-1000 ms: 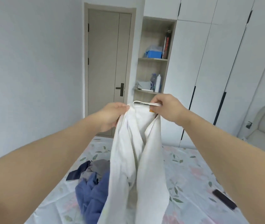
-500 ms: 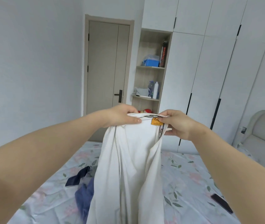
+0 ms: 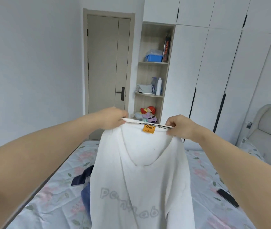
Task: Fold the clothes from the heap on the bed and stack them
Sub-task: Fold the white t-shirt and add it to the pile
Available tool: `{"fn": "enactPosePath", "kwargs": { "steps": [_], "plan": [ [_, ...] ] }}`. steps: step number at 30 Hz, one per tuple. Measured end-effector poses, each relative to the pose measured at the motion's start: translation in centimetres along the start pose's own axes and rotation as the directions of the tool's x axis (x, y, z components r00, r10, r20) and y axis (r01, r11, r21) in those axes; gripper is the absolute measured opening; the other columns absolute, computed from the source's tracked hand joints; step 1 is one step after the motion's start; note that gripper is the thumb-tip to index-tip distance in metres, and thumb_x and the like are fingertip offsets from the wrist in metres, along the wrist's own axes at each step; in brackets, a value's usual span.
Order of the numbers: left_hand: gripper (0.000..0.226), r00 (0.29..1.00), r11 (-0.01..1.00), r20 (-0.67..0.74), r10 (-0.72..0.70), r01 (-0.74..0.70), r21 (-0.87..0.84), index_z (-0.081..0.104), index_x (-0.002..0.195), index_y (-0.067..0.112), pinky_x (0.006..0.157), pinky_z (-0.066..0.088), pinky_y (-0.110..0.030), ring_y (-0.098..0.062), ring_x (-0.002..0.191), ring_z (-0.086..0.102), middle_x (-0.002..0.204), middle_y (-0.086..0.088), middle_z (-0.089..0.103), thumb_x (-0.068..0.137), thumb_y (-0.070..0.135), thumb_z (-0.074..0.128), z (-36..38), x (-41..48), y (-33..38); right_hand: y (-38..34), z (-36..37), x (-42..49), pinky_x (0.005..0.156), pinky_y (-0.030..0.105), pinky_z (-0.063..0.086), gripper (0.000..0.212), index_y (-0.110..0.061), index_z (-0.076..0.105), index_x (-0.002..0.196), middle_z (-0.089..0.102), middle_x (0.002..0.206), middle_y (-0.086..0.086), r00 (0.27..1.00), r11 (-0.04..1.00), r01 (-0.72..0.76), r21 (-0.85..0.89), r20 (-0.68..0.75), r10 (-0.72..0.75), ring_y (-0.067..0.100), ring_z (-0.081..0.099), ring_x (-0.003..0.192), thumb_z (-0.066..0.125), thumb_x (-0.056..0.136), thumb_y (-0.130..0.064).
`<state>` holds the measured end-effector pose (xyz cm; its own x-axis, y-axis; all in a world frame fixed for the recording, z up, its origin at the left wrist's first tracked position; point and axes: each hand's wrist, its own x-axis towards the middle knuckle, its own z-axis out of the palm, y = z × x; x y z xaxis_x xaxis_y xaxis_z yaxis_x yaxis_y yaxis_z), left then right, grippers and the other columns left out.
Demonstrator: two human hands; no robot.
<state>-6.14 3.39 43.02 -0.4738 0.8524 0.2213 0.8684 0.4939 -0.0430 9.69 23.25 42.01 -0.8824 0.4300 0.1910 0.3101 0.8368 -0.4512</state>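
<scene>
- White shirt is hanging wider now as you are spreading its collar.
- Your left hand and right hand are both pinching it with curled fingers, readying a fold.

We find most of the heap hidden behind the white garment (only dark blue scraps show at its left); the garment's hem runs off the near edge.

left hand + right hand grip white T-shirt collar | above bed
</scene>
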Motion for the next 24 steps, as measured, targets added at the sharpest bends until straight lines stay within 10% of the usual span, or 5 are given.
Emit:
{"fn": "enactPosePath", "kwargs": {
  "steps": [6, 11, 16, 19, 24],
  "plan": [
    [0.019, 0.994, 0.984, 0.022, -0.109, 0.104, 0.144, 0.036, 0.109, 0.007, 0.056, 0.033, -0.033, -0.027, 0.076, 0.045, 0.099, -0.012, 0.052, 0.092, 0.002, 0.029, 1.0, -0.6, -1.1, 0.9, -0.9, 0.5, 0.052, 0.018, 0.032, 0.026, 0.002, 0.064, 0.091, 0.056, 0.085, 0.007, 0.99, 0.989, -0.01, -0.145, -0.14, -0.011, 0.021, 0.046, 0.079, 0.044, 0.076, 0.007],
    [0.01, 0.986, 0.951, 0.095, -0.139, 0.159, -0.263, 0.042, 0.105, 0.015, 0.061, 0.035, -0.028, -0.02, 0.08, 0.046, 0.088, -0.002, 0.05, 0.096, 0.011, 0.039, 0.1, -0.7, -2.0, 1.8, -1.0, 0.9, 0.051, 0.017, 0.034, 0.023, -0.014, 0.059, 0.083, 0.057, 0.086, 0.005, 0.976, 0.999, -0.027, -0.017, -0.215, 0.022, 0.022, 0.048, 0.078, 0.043, 0.082, 0.003],
    [0.03, 0.975, 0.632, 0.194, -0.107, 0.217, -0.744, 0.049, 0.118, 0.022, 0.084, 0.037, -0.029, -0.016, 0.085, 0.049, 0.082, 0.0, 0.055, 0.091, 0.021, 0.062, -0.6, -1.9, -3.0, 3.5, -0.9, 0.6, 0.067, 0.027, 0.042, 0.018, -0.02, 0.057, 0.076, 0.054, 0.076, 0.001, 0.955, 0.949, -0.012, 0.315, -0.279, 0.104, 0.021, 0.047, 0.075, 0.052, 0.092, -0.012],
    [0.029, 0.995, 0.463, 0.104, -0.009, 0.096, -0.881, 0.051, 0.109, 0.023, 0.068, 0.046, -0.018, -0.007, 0.068, 0.056, 0.065, 0.009, 0.059, 0.087, 0.007, 0.062, -0.8, -2.6, -3.6, 4.1, -0.9, -0.1, 0.074, 0.034, 0.043, 0.019, -0.02, 0.055, 0.074, 0.052, 0.077, 0.0, 0.947, 0.879, 0.024, 0.476, -0.294, 0.133, 0.02, 0.048, 0.075, 0.055, 0.093, -0.018],
    [0.046, 0.93, 0.466, 0.324, 0.173, 0.213, -0.859, 0.059, 0.108, 0.02, 0.079, 0.054, -0.028, -0.012, 0.086, 0.064, 0.092, 0.006, 0.065, 0.07, -0.003, 0.07, -0.4, -3.9, -4.6, 5.0, 0.1, -1.2, 0.057, 0.027, 0.032, 0.029, -0.017, 0.049, 0.069, 0.049, 0.07, 0.0, 0.975, 0.971, -0.041, 0.234, -0.203, 0.091, 0.013, 0.044, 0.066, 0.052, 0.095, -0.028]
  ]
}}
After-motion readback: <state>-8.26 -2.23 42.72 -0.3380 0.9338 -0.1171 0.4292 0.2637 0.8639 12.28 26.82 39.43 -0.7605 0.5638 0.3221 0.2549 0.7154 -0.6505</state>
